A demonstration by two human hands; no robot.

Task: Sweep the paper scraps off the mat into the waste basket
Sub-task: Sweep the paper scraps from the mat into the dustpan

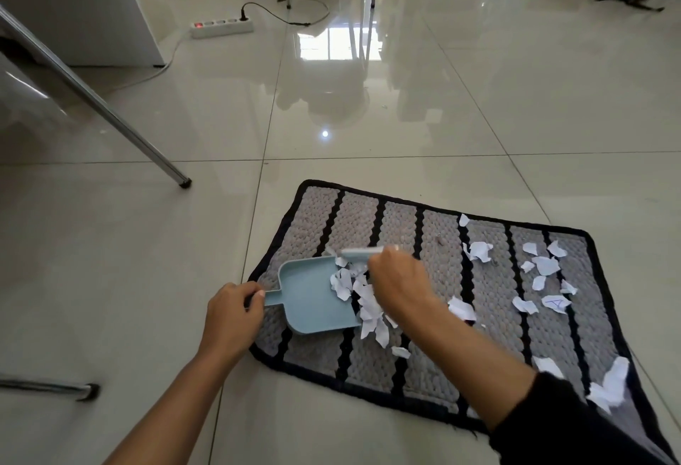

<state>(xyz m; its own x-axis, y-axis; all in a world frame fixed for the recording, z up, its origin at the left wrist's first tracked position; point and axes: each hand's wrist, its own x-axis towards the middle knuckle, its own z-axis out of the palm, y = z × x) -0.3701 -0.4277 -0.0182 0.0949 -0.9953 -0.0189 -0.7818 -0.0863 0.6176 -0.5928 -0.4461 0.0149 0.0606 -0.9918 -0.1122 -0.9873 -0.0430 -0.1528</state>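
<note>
The glossy tiled floor (405, 103) carries a striped mat (493, 317) of nubbly grey pile with black bands and a dark bound edge. The task is judged to be at an early stage: many torn white paper scraps (545, 265) are scattered across the mat's right half, and only one cluster has been gathered at the mouth of the dustpan (306, 295). No waste basket is seen. The dustpan, smooth pale-blue plastic with a flat tray, lies on the mat's left part; its handle is gripped by the closed fingers of the left hand (232, 313). A small hand brush (363, 251), blurred, is clasped by the right hand (400, 278) over the heap, fingers curled closed around it.
</note>
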